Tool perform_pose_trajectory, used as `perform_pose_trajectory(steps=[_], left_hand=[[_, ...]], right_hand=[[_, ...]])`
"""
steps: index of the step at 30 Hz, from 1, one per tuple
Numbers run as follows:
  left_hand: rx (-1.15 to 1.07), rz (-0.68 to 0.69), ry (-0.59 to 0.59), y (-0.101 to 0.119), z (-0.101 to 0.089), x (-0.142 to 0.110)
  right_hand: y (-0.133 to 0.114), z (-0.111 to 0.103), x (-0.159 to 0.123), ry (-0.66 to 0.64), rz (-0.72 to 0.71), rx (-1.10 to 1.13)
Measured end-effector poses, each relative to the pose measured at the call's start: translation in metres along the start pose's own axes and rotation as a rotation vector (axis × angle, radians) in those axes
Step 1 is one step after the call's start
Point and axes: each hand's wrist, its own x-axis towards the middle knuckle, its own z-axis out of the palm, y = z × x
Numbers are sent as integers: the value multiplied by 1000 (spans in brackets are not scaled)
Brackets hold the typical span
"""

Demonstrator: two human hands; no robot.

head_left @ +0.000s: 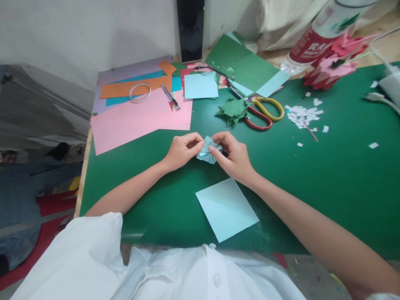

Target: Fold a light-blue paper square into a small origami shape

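Note:
A small light-blue folded paper piece [206, 156] with pointed edges is held between both hands above the green table. My left hand [185, 151] pinches its left side between thumb and fingers. On the opposite side my right hand [233, 155] grips it, the thumb lying across the front and the fingers behind. Part of the folded paper is hidden by the fingers. Just below, a flat light-blue paper square [227, 209] lies on the table near its front edge. A green folded paper star [234, 110] rests beyond my hands.
Scissors [265, 113] with red and yellow handles lie beside the star. Pink paper [140, 123], a tape roll [140, 92] and a cutter knife [170, 96] are at back left. White scraps [302, 116], a bottle [321, 37] and a red-pink paper flower [328, 71] are at right.

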Motion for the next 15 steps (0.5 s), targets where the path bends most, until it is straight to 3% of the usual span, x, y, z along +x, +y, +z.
perform_pose_trajectory(steps=[8,13,15], left_hand=[[23,108,77,-5,6,-3],[487,477,208,-6,10,-7],[596,561,257,-8,11,-8]], right_hand=[[0,4,-2,14,19,29],[0,6,-4,43,-25,-28],[-1,7,-6,52,-42,-53]])
